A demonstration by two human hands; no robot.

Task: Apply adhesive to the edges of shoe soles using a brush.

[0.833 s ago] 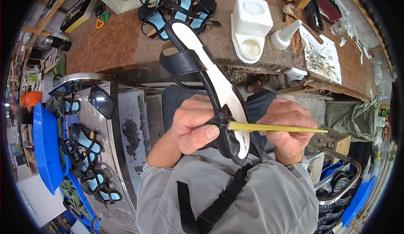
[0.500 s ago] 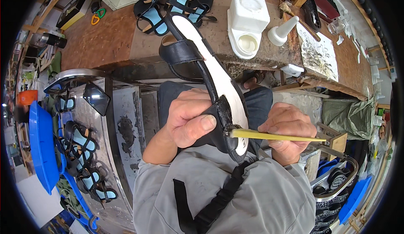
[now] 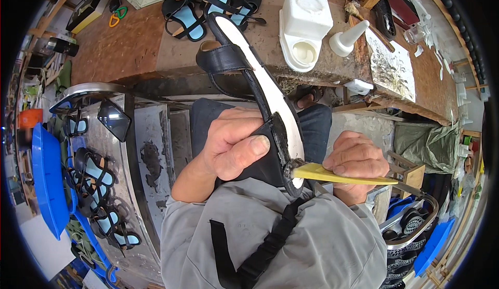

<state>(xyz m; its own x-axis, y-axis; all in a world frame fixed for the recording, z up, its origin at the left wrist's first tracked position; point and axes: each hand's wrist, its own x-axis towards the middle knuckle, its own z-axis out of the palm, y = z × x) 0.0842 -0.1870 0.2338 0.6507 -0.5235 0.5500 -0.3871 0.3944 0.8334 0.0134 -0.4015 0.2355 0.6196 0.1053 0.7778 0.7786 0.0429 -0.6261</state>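
A black sandal upper with a white sole-side face (image 3: 285,107) stands at a slant above my lap, its heel end away from me and its toe end near my body. My left hand (image 3: 234,143) is closed round its black forefoot strap, thumb on top. Between the thumb and fingers of my right hand (image 3: 358,156) is a brush with a flat yellow handle (image 3: 345,175). Its dark bristles rest on the black edge by the toe. Wet-looking black shine shows on the strap's folded edge.
On the brown workbench (image 3: 125,44) are black sandals with light-blue insoles (image 3: 187,20), a white glue pot (image 3: 306,21) and a white cone-shaped nozzle (image 3: 348,38). More sandals (image 3: 96,167) and a phone (image 3: 114,120) lie on a metal-topped stand at left. A blue tray (image 3: 49,180) is beyond.
The brush has moved down along the edge toward the toe, and its handle has turned to show more of its flat side. My left hand still grips the sandal upper.
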